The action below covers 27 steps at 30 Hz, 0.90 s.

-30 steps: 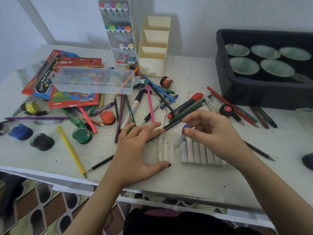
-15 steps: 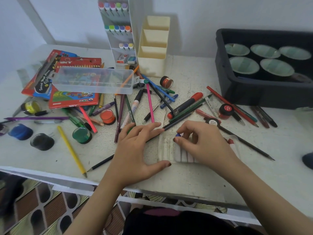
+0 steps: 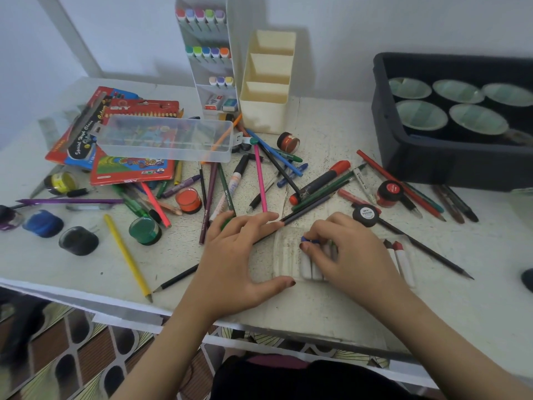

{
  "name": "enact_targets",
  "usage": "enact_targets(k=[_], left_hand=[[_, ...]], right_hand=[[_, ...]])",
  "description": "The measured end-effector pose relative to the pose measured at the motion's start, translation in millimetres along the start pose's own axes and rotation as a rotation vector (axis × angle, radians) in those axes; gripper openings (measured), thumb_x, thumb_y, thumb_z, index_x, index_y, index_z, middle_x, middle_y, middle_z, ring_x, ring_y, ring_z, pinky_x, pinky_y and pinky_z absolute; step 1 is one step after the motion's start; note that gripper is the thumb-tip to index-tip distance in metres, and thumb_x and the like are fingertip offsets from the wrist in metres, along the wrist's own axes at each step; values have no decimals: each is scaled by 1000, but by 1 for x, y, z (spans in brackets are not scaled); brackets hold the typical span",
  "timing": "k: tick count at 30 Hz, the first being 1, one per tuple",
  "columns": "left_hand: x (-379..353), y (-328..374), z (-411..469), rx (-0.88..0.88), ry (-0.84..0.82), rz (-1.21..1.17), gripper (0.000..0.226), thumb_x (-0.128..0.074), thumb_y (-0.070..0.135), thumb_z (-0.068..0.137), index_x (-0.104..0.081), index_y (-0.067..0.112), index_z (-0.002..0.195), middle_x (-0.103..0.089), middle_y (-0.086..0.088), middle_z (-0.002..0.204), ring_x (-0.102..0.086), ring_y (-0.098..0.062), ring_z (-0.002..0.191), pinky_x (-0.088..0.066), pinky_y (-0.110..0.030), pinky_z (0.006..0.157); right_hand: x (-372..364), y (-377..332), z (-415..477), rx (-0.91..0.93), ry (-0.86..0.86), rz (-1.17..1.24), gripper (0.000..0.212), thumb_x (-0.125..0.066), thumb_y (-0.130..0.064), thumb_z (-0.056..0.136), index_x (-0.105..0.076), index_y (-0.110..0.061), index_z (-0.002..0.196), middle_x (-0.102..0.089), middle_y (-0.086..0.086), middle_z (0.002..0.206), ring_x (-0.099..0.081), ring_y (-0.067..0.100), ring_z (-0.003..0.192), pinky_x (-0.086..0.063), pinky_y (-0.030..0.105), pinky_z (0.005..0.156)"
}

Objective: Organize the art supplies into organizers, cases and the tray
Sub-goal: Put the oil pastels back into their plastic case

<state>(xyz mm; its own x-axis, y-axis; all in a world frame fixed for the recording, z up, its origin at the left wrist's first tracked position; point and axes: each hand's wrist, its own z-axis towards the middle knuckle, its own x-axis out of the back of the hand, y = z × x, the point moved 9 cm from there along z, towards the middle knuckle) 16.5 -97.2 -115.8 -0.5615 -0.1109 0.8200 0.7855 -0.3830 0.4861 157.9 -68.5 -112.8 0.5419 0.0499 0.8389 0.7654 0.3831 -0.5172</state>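
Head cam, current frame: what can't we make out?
- Head view: right hand, pinching the blue-capped marker, covers most of the clear case; marker count unknown.
- Head view: black tray cut off by the right edge.
- Head view: dark object cropped at the right edge; unidentifiable.
- Head view: left hand hides most of a green item.

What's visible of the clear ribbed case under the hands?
Thin see-through plastic case, ribbed into slots, lying flat near the table's front edge. Left slots empty; white markers fill the next ones. The left hand braces its left side, thumb at the near corner. The right hand covers the rest, pinching a blue-capped marker.
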Motion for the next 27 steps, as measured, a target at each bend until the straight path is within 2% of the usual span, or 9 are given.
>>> enact_targets(k=[8, 13, 17, 22, 27], left_hand=[[2, 2, -2, -27, 24, 0, 79, -62, 67, 67, -49, 25, 132, -57, 23, 124, -44, -1, 124, -13, -34, 115], [1, 9, -4, -92, 33, 38, 67, -63, 61, 71, -54, 26, 128, -56, 15, 129, -39, -10, 131, -13, -40, 116], [4, 14, -8, -125, 31, -30, 56, -56, 57, 80, -58, 24, 125, -56, 14, 130, -38, -9, 132, -17, -42, 115], [39, -3, -8, -101, 145, -95, 39, -56, 42, 86, -62, 20, 118, -62, 12, 119, -45, -10, 126, -26, -39, 111], [101, -40, -10, -92, 268, -32, 25, -58, 20, 84, -67, 14, 107, -66, 8, 104, -55, -14, 108, -37, -26, 98]], right_hand=[[-2, -2, 2, -25, -53, -18, 14, -62, -34, 85, -50, -33, 77, -48, -12, 77, -47, 4, 71, -34, 21, 54], [-1, -1, 4, -59, -64, -9, 10, -63, -30, 84, -54, -29, 78, -51, -12, 77, -48, 2, 69, -38, 21, 56], [-4, -7, 9, -74, -92, -34, 6, -62, -24, 83, -60, -29, 83, -52, -13, 77, -49, 1, 70, -37, 17, 59], [-4, -32, 25, -49, -11, -12, 5, -59, -26, 83, -62, -29, 84, -53, -15, 76, -48, -2, 65, -32, 12, 57], [-25, -79, 57, 2, -11, 48, 6, -59, -25, 85, -62, -30, 84, -54, -14, 76, -47, -2, 70, -32, 12, 60]])
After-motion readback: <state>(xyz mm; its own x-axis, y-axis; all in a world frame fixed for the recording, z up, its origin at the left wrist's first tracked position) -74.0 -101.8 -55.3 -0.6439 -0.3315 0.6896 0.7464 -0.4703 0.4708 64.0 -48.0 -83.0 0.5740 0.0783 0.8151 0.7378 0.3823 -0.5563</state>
